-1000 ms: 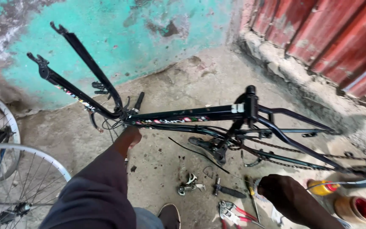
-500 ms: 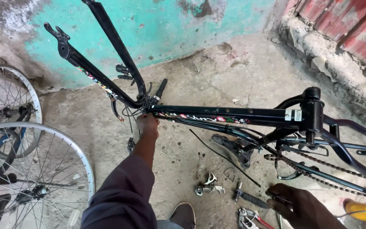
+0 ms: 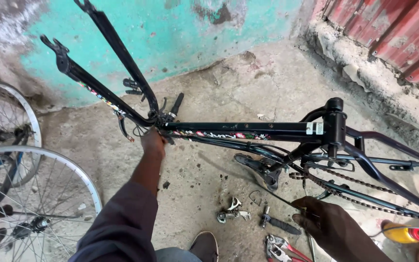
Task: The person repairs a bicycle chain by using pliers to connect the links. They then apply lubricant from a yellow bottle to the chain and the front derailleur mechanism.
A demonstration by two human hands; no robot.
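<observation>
one black bicycle frame [image 3: 238,131], two spoked wheels [image 3: 30,204], two hands [image 3: 153,143], one yellow bottle [image 3: 403,234], one red-handled pliers [image 3: 282,247]

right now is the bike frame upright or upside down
Upside down: the bike frame has its fork legs pointing up, wheels off; left hand steadies it.

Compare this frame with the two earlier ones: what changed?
The view swung left, showing more of the wheels. The right hand rose from the floor tools toward the chain. The left hand keeps its grip on the bicycle frame, still upside down.
</observation>
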